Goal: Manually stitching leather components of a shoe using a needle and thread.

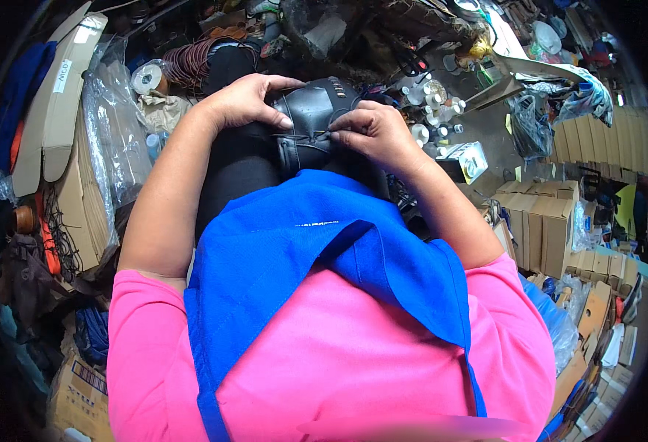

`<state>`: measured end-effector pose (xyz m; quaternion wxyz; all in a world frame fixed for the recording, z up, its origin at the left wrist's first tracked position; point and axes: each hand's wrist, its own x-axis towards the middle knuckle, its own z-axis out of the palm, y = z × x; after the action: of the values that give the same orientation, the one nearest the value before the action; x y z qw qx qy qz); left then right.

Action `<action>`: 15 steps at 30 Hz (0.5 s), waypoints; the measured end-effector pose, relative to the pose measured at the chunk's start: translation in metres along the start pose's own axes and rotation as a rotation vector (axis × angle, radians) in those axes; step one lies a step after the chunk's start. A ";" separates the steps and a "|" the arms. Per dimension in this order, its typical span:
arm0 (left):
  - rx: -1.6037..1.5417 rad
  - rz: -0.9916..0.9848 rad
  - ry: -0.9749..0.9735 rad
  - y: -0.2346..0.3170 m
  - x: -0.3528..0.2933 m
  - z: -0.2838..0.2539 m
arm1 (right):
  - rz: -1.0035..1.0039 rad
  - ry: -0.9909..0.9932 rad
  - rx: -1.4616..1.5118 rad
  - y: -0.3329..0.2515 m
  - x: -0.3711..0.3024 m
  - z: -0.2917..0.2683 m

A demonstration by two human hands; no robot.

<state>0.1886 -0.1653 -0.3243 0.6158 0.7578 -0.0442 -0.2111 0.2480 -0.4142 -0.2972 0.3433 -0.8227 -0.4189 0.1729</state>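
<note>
Head view: left hand (254, 102) half-open on black leather (305, 104), right hand (372, 131) tight on cord (311, 135) (boxes (536, 227), contents unseen).

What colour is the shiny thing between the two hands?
The shiny thing is black, and it shows best in the head view.

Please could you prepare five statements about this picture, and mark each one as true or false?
1. The left grip touches the black leather piece. True.
2. The apron is green. False: the apron is blue.
3. A white spool lies to the left of the left grip. True.
4. The right grip is far away from the black leather piece. False: the right grip is close at its right side, with fingertips at a thin black cord.
5. Cardboard boxes stand on the right side of the picture. True.
</note>
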 end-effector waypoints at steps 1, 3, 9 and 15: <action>0.011 -0.004 0.010 0.000 0.000 0.000 | -0.034 0.003 0.011 0.000 0.000 0.000; 0.030 0.026 0.004 0.000 0.000 0.000 | -0.036 -0.017 -0.079 -0.001 0.000 -0.002; 0.012 0.043 0.008 -0.003 0.001 0.001 | -0.053 -0.033 -0.128 -0.005 0.001 -0.001; 0.142 0.085 0.079 -0.008 0.002 0.003 | 0.073 -0.103 0.192 0.008 0.004 0.007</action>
<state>0.1881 -0.1667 -0.3331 0.5701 0.8048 -0.0668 -0.1511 0.2505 -0.4114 -0.3079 0.3920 -0.7908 -0.3872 0.2665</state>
